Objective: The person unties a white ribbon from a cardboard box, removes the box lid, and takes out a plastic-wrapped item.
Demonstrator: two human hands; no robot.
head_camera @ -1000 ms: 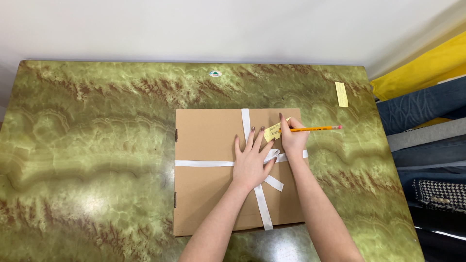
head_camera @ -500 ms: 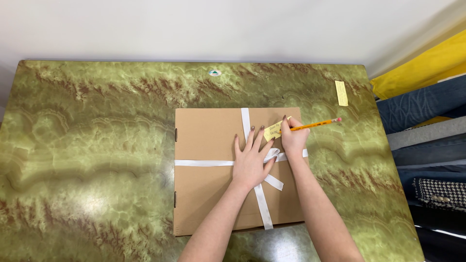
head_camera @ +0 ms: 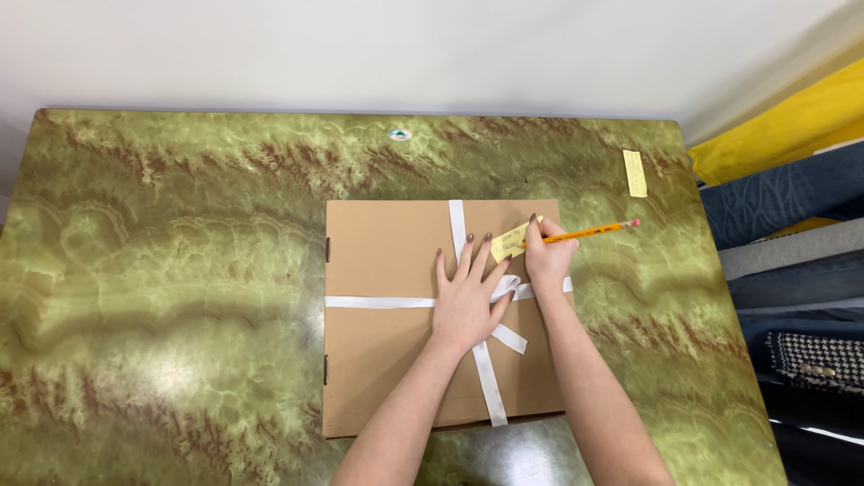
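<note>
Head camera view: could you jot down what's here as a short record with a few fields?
Surface: green marbled stone table
Main item: flat brown cardboard box tied crosswise with white ribbon
Left hand: pressed flat on the box, fingers spread, over the ribbon crossing
Right hand: grips an orange pencil, tip on a small yellow paper tag
Also on table: yellow paper slip near the far right corner; small round sticker at the far edge
Right of table: stacked folded fabrics
</note>
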